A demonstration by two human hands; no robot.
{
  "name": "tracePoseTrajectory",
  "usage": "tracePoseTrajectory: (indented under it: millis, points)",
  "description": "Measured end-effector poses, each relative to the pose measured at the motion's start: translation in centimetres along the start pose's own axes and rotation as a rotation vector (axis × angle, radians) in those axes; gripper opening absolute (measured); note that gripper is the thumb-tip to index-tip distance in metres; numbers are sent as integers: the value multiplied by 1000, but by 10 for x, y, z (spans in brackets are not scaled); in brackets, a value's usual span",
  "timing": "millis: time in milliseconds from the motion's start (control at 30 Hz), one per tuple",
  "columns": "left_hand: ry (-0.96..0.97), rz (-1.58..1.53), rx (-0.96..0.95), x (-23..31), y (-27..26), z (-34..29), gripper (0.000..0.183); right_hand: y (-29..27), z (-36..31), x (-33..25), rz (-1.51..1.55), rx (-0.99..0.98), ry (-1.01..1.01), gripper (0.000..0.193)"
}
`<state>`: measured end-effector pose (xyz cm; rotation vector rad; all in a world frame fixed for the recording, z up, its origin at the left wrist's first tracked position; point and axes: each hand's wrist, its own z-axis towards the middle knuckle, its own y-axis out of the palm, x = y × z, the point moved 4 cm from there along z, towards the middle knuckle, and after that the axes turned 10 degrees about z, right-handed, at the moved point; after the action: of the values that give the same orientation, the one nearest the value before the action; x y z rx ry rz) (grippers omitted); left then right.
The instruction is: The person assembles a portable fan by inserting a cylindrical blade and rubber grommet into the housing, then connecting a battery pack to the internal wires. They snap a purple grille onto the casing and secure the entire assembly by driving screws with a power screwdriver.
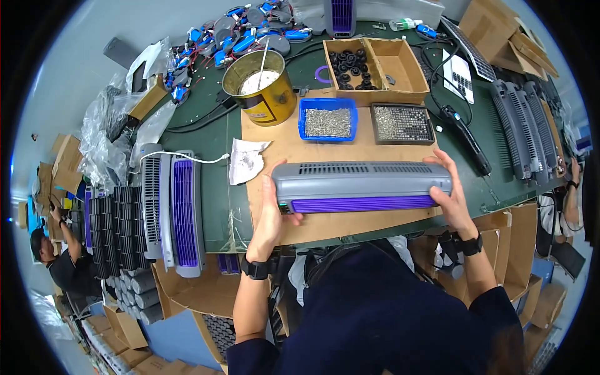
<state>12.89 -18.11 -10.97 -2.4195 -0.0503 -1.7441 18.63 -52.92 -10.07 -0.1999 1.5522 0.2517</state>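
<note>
A long grey fan-like housing (362, 178) with vent slots on top and a purple grille (362, 204) along its near side lies crosswise between my hands. My left hand (270, 209) grips its left end, fingers curled round the end and underneath. My right hand (453, 199) clasps the right end, with the thumb on the near side and fingers over the far edge. Under the housing is a cardboard sheet (300, 231) on the green table (215, 212); whether they touch I cannot tell. Beyond it are a blue bin (355, 124) and a black tray (403, 142), both holding small metal screws.
A yellow can (275, 103) stands behind, left of a cardboard box (400, 62) with black round parts. An electric screwdriver (465, 140) lies at right. Similar housings (186, 209) stand at left, others (519, 131) at right. Two other people (69, 265) appear at the sides.
</note>
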Motion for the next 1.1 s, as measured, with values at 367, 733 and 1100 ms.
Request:
tracePoseTrajectory:
  millis: [367,733,1100]
  points:
    - [25,-77,-226,11,52,7,77,-47,-22,-4,333,202,99,36]
    - [-28,45,-366,14,103,10,76,-89,-63,-22,272,339,146,37]
    - [219,1,-834,61,205,-33,74,-207,-206,-71,304,730,-247,60]
